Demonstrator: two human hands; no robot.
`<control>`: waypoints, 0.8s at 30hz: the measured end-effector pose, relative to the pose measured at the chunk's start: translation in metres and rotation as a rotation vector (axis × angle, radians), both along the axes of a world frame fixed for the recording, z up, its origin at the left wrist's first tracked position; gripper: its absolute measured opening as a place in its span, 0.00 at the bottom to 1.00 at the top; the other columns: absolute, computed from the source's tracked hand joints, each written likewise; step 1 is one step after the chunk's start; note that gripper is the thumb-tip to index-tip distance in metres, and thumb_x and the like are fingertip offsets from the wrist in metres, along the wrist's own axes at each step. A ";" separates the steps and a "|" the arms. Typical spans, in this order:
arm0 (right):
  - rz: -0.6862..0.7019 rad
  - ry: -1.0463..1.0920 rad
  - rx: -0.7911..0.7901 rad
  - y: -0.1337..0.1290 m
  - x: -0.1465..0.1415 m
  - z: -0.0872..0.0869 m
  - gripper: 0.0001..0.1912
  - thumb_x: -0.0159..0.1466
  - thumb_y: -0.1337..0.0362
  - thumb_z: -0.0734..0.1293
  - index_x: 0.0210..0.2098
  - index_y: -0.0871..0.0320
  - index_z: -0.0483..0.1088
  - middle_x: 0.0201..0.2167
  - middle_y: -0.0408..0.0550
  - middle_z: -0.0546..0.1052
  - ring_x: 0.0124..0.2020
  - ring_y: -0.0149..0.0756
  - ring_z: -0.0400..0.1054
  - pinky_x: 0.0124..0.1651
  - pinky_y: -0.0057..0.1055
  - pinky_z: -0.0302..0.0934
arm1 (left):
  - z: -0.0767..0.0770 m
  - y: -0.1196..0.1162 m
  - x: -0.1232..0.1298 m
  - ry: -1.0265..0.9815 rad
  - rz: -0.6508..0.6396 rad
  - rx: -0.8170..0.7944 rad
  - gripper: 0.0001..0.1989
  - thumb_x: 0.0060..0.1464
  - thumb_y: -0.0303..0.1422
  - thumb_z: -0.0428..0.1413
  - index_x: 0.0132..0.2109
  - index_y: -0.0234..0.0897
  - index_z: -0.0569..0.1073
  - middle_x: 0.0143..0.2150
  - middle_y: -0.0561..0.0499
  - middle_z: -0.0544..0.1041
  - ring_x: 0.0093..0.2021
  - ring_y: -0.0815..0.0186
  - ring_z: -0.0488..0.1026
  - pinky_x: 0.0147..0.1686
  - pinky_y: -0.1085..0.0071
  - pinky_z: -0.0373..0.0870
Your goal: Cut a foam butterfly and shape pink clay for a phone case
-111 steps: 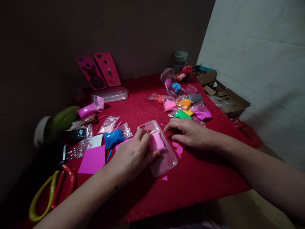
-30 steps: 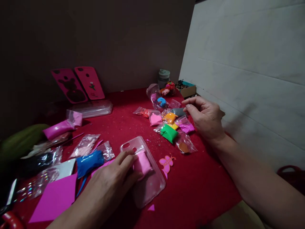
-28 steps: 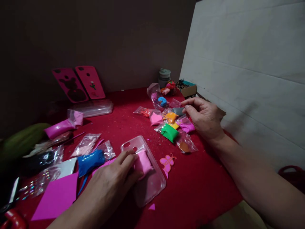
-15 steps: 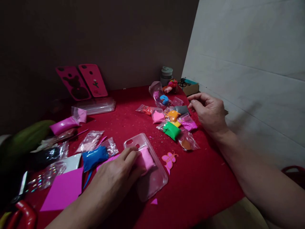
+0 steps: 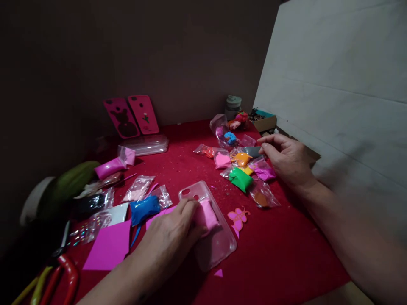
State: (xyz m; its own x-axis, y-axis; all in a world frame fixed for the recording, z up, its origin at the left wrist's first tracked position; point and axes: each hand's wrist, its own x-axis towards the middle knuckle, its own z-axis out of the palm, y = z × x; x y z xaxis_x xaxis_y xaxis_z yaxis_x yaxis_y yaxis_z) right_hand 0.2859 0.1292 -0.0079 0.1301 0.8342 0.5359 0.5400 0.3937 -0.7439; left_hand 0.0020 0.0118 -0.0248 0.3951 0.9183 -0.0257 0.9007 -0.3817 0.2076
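Left hand (image 5: pixel 174 231) pinches a soft, pale-pink packet (image 5: pixel 208 217) between thumb and fingers; packet lies on a clear plastic phone case (image 5: pixel 221 245), flat on the red cloth (image 5: pixel 270 258). Right hand (image 5: pixel 288 162) near a dark-grey plastic packet (image 5: pixel 252 152); thumb and forefinger tips close together, cannot tell whether anything is between them. Pink-and-orange butterfly cutout (image 5: pixel 238 218) just right of the case. Shiny bright-green packet (image 5: pixel 241 179) farther back.

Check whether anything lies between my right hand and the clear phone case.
Yes: in this view, the green packet and the brown packet lie on the red cloth between your right hand and the clear phone case. Both look low, so your hand could probably pass over them.
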 end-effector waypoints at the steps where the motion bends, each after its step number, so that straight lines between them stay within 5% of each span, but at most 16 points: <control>1: 0.000 -0.001 -0.007 -0.001 -0.001 -0.001 0.09 0.59 0.67 0.64 0.36 0.59 0.76 0.26 0.45 0.76 0.26 0.31 0.68 0.29 0.27 0.61 | 0.001 0.000 0.001 -0.006 -0.004 -0.008 0.09 0.63 0.35 0.48 0.48 0.39 0.66 0.55 0.39 0.74 0.42 0.54 0.79 0.36 0.60 0.75; 11: 0.011 -0.106 -0.053 -0.015 -0.014 -0.007 0.08 0.59 0.68 0.68 0.36 0.58 0.78 0.26 0.47 0.77 0.25 0.32 0.68 0.31 0.29 0.61 | 0.011 -0.005 0.008 -0.126 0.012 -0.068 0.23 0.59 0.33 0.55 0.59 0.34 0.60 0.56 0.38 0.72 0.50 0.48 0.76 0.45 0.50 0.76; 24: 0.048 -0.107 -0.102 -0.018 -0.019 -0.016 0.13 0.57 0.59 0.66 0.38 0.57 0.78 0.32 0.48 0.80 0.29 0.37 0.73 0.33 0.32 0.65 | 0.013 -0.006 0.012 -0.196 0.059 -0.094 0.29 0.58 0.38 0.56 0.62 0.38 0.56 0.61 0.40 0.66 0.53 0.52 0.73 0.47 0.56 0.76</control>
